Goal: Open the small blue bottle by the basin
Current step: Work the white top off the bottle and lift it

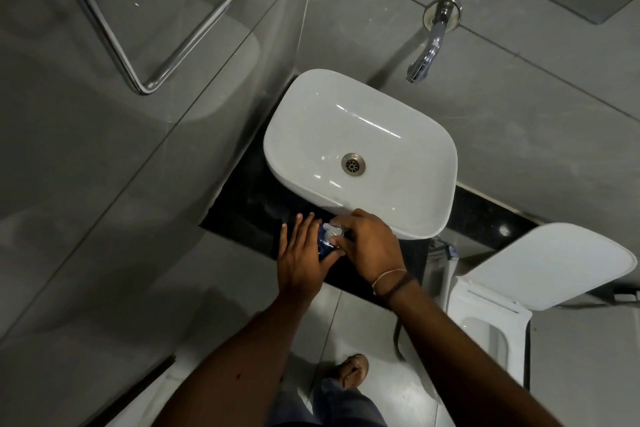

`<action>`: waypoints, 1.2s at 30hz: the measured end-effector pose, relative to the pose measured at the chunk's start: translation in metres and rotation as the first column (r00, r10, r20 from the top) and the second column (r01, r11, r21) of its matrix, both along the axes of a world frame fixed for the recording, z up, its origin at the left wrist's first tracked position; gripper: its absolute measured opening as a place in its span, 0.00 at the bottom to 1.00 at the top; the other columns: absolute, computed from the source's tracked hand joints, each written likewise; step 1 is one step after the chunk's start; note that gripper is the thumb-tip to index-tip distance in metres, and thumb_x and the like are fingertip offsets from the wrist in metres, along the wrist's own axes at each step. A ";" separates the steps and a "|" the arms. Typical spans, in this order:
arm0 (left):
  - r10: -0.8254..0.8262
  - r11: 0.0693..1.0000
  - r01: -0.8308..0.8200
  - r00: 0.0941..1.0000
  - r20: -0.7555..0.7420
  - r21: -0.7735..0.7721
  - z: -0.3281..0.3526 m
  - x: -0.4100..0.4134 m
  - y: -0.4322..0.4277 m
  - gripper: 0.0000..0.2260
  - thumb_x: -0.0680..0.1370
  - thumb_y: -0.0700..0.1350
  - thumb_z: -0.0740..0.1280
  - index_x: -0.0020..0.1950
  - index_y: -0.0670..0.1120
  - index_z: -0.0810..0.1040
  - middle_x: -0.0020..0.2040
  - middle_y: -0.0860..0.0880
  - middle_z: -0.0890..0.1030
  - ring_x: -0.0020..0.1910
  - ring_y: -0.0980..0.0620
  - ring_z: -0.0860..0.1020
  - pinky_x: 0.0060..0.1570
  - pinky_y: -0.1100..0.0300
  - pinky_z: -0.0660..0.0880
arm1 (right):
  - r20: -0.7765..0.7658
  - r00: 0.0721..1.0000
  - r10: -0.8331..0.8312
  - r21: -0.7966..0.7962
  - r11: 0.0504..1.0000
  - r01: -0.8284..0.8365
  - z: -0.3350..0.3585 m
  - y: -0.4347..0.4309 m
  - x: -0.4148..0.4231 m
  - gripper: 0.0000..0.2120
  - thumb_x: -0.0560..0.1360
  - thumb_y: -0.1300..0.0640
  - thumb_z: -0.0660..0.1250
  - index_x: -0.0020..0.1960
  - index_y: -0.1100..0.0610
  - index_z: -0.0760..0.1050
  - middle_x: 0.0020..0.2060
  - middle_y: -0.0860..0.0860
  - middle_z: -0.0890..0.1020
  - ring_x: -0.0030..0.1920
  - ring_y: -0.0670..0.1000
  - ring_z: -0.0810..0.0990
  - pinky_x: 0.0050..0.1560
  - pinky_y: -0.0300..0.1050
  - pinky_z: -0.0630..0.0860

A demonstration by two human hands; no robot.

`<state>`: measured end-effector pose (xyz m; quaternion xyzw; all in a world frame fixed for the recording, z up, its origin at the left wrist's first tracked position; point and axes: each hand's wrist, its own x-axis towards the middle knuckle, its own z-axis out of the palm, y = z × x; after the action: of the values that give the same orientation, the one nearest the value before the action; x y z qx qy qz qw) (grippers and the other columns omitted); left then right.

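A small blue bottle with a clear cap stands on the black counter just in front of the white basin. My left hand wraps the bottle's body from the left, fingers extended along it. From the right, my right hand reaches in with its fingertips closed on the clear cap. Most of the bottle is hidden between the two hands.
A chrome wall tap juts out above the basin. A white toilet with its lid raised stands to the right. A glass panel with a chrome rail is at the left. Grey tiled floor and my foot lie below.
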<state>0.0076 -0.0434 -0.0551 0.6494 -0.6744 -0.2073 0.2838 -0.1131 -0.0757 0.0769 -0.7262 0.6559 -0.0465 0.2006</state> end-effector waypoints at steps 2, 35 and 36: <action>-0.007 1.000 0.007 1.000 0.006 0.026 0.000 0.000 -0.001 0.37 0.77 0.69 0.60 0.74 0.42 0.72 0.75 0.43 0.74 0.79 0.44 0.66 0.80 0.40 0.58 | -0.049 0.994 0.093 0.016 0.996 -0.093 0.006 -0.007 -0.002 0.12 0.78 0.49 0.71 0.60 0.42 0.85 0.53 0.48 0.85 0.54 0.55 0.83 0.51 0.48 0.81; 0.023 0.941 0.039 0.983 -0.180 0.337 0.016 -0.005 0.002 0.38 0.77 0.62 0.69 0.81 0.47 0.61 0.76 0.45 0.71 0.71 0.44 0.74 0.64 0.50 0.74 | 0.446 0.141 -0.884 0.784 0.462 0.415 -0.054 0.028 0.002 0.16 0.86 0.54 0.60 0.70 0.57 0.77 0.66 0.57 0.83 0.68 0.60 0.82 0.68 0.56 0.77; 0.022 0.940 0.042 0.983 -0.182 0.339 0.016 -0.006 0.002 0.37 0.77 0.61 0.69 0.81 0.47 0.60 0.76 0.44 0.71 0.71 0.44 0.74 0.64 0.50 0.74 | 0.459 0.104 -0.882 0.791 0.459 0.404 -0.058 0.028 0.004 0.18 0.86 0.54 0.60 0.73 0.58 0.76 0.68 0.59 0.83 0.70 0.61 0.81 0.69 0.56 0.78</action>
<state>0.0014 -0.0416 -0.0391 0.6635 -0.6026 -0.3812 0.2266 -0.1093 -0.0479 0.0193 -0.1366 0.7067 -0.3178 0.6172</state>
